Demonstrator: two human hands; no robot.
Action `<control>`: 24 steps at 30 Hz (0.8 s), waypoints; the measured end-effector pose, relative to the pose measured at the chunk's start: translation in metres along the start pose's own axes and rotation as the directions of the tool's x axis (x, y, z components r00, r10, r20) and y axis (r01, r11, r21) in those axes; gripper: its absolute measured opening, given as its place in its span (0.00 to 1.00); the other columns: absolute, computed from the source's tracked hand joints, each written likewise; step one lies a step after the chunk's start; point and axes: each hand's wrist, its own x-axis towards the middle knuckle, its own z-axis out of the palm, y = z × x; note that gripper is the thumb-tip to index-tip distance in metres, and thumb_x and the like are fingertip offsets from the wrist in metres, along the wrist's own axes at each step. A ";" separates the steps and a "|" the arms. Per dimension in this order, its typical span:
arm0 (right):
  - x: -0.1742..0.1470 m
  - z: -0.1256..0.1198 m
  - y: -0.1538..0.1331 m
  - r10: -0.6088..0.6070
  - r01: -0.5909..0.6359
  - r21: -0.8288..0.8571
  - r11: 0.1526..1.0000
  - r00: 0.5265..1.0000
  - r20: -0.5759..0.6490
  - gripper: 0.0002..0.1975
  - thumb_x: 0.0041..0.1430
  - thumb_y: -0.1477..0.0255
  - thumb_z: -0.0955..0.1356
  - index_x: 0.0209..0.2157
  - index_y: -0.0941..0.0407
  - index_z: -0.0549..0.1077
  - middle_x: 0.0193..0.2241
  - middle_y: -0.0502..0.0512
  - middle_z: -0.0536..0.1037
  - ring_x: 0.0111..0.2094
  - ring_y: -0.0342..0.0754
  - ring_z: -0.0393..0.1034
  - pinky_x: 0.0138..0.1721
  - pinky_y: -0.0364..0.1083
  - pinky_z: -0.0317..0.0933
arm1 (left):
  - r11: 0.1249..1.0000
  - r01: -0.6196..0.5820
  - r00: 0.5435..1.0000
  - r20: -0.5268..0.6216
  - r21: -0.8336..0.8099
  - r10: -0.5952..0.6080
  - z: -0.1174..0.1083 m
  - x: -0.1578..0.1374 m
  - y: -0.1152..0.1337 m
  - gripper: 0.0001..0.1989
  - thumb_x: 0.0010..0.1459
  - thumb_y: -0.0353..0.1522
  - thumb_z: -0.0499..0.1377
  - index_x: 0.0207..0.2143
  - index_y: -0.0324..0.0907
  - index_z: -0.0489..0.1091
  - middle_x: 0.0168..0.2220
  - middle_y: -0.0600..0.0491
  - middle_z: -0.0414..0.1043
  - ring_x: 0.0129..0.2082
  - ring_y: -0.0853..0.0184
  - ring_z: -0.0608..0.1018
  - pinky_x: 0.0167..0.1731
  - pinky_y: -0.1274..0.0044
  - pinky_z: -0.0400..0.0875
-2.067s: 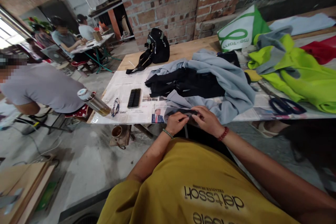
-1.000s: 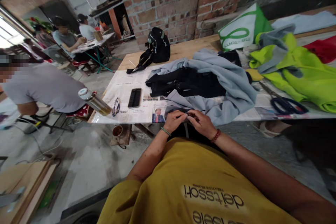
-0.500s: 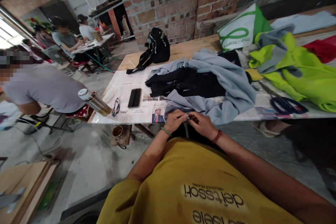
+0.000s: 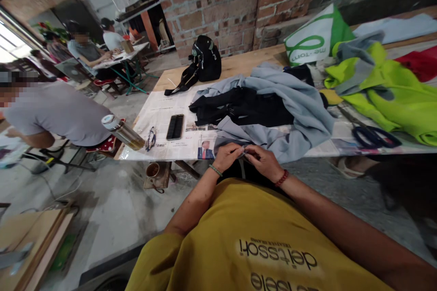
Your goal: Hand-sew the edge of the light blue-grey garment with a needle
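Observation:
At the table's near edge, just in front of my body, both hands meet with their fingertips pinched close together. My left hand (image 4: 226,156) wears a green bead bracelet, and my right hand (image 4: 264,162) a red one. A small pale greyish bit (image 4: 243,150) shows between the fingertips, too small to name. Right behind the hands lies a crumpled grey-blue garment (image 4: 303,113), its near folds close to the fingers. On top of it rests a black garment (image 4: 252,105). A pale strip (image 4: 242,169) hangs below the hands.
Left on the newspaper-covered table (image 4: 164,102) are a phone (image 4: 175,127), glasses (image 4: 150,138), a bottle (image 4: 123,132) and a black bag (image 4: 206,59). Rightward lie dark-handled scissors (image 4: 373,136), lime-green clothing (image 4: 385,91) and a green-white bag (image 4: 316,38). A co-worker (image 4: 64,109) sits at left.
My hands stay together at the table edge, with only slight finger movement. At left, the co-worker's arm has shifted a little. The things on the table have not moved.

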 end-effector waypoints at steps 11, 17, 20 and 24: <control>0.000 0.002 -0.005 -0.075 0.073 -0.037 0.997 0.996 -0.045 0.07 0.57 0.70 0.65 0.37 0.54 0.73 0.33 0.54 0.79 0.34 0.47 0.74 0.36 0.45 0.68 | 0.997 0.076 0.997 -0.008 -0.003 -0.076 -0.001 0.000 0.001 0.19 0.58 0.44 0.53 0.28 0.38 0.73 0.25 0.54 0.69 0.28 0.71 0.69 0.31 0.80 0.64; 0.004 0.001 -0.008 0.113 -0.105 0.108 0.989 0.991 -0.069 0.09 0.57 0.67 0.64 0.35 0.54 0.76 0.29 0.51 0.79 0.22 0.44 0.71 0.27 0.44 0.66 | 0.998 0.068 0.998 -0.010 0.012 -0.068 -0.001 0.000 0.001 0.19 0.58 0.43 0.54 0.29 0.37 0.74 0.25 0.54 0.70 0.28 0.72 0.70 0.31 0.80 0.64; 0.007 0.001 -0.009 0.238 -0.223 0.207 0.953 0.970 -0.048 0.11 0.55 0.64 0.65 0.34 0.54 0.77 0.18 0.48 0.75 0.17 0.43 0.67 0.21 0.43 0.63 | 0.998 0.065 0.998 -0.005 0.011 -0.065 -0.001 0.000 0.001 0.19 0.58 0.43 0.54 0.29 0.37 0.74 0.26 0.53 0.72 0.28 0.71 0.71 0.31 0.79 0.65; 0.010 0.002 -0.008 0.263 -0.239 0.246 0.939 0.962 -0.068 0.12 0.55 0.62 0.66 0.32 0.54 0.76 0.17 0.48 0.73 0.17 0.44 0.67 0.20 0.43 0.62 | 0.999 0.047 0.999 0.005 0.028 -0.047 0.000 0.000 0.000 0.19 0.58 0.43 0.54 0.29 0.38 0.75 0.28 0.52 0.74 0.28 0.71 0.72 0.32 0.79 0.67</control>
